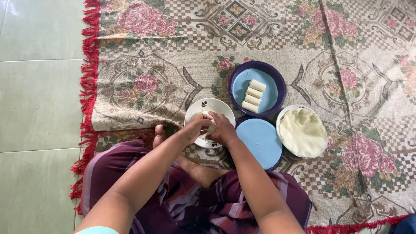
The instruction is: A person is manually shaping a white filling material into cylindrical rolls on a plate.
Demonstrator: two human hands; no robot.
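Hands, left (197, 125) and right (223, 129), pinch a pale wrapper (211, 128) together over a white plate (216, 107). Floral rug (173, 65) with red fringe covers green floor tiles (39, 86).

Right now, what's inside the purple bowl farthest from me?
The purple bowl holds four pale rolls in a row on its blue inside. Whatever is inside them is hidden.

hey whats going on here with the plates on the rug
A person sits cross-legged on a patterned rug with red fringe. Both hands work over a small white plate: the left hand and right hand are pressed together around a small pale piece of food. Four finished pale rolls lie in a row on a purple-rimmed blue plate. A second blue plate sits bare beside a plate stacked with thin round wrappers.
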